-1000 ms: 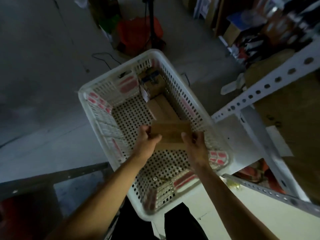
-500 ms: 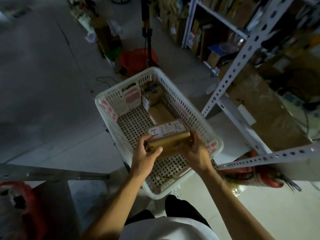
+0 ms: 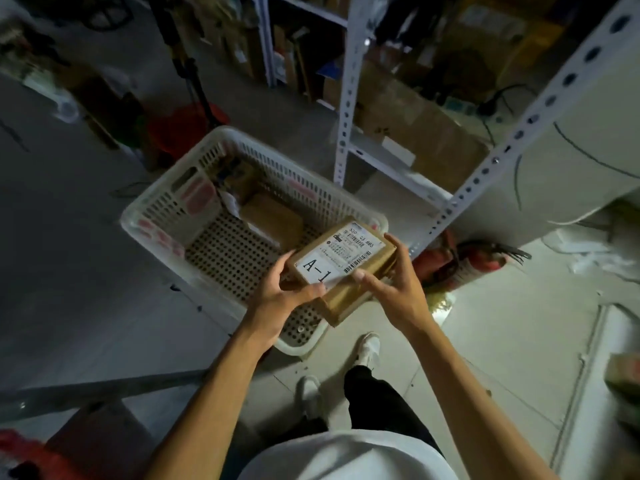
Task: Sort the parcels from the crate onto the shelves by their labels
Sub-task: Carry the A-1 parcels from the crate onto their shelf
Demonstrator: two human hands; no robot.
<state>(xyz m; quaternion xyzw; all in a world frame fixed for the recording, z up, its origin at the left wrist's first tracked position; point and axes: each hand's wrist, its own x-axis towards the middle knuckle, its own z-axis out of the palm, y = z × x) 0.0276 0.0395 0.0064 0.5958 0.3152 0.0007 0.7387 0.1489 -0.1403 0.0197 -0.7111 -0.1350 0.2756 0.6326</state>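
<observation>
Crate (image 3: pixel 166 216): white perforated plastic, on the floor at left, brown parcels (image 3: pixel 273 220) inside at its far end.
Left hand (image 3: pixel 277 299): fingers curled round the held parcel's near-left corner.
Held parcel (image 3: pixel 349 271): brown box labelled A-1, lifted above the crate's near-right corner.
Right hand (image 3: pixel 394 289): gripping the parcel's right side.
Shelf upright (image 3: pixel 519 133): white perforated metal, at right.

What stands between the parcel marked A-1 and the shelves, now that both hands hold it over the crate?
Nothing visible does. The left hand and the right hand hold the A-1 parcel above the near corner of the crate, higher than its rim. The shelves stand to the right, open air between. Which shelf is A-1 cannot be told.
</observation>
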